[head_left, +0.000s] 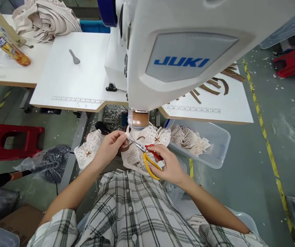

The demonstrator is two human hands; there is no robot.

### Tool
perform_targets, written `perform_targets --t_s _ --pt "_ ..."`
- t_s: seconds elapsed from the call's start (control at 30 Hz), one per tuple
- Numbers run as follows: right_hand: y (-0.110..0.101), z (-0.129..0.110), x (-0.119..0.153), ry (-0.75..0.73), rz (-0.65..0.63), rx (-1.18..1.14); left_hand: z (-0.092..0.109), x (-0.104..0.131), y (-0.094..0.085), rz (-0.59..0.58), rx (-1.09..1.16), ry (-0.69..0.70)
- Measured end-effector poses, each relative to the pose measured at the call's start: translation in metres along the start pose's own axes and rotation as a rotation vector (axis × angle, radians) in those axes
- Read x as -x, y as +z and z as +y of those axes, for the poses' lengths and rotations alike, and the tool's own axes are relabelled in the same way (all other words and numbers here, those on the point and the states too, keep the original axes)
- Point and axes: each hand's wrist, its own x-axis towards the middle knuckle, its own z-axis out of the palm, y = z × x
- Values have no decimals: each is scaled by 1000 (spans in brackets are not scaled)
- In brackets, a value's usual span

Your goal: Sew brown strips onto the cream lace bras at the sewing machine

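Note:
Lace fabric [134, 156] in cream, with small brown bows, hangs below the head of a white sewing machine [142, 82]. My left hand [115, 142] pinches a pale edge of this fabric between thumb and fingers. In my right hand [166, 163] are scissors [149, 161] with one red and one yellow handle. Their blades point up and left, with the tips close to my left fingertips. Whether the tips touch the fabric is too small to tell. More lace fabric [85, 152] lies left of my left wrist.
A clear bin [219, 145] with cream fabric sits right of the machine. Brown strips [209, 90] lie on the right tabletop. On the left are a grey spoon-shaped tool [74, 57], a yellow bottle [8, 46], piled fabric [44, 19] and a red stool [34, 135].

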Motion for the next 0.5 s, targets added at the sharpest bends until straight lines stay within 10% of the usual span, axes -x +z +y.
perform_targets --t_s 0.5 --pt "1 -1 -20 -26 -33 36 4 2 1 25 -4 -97"
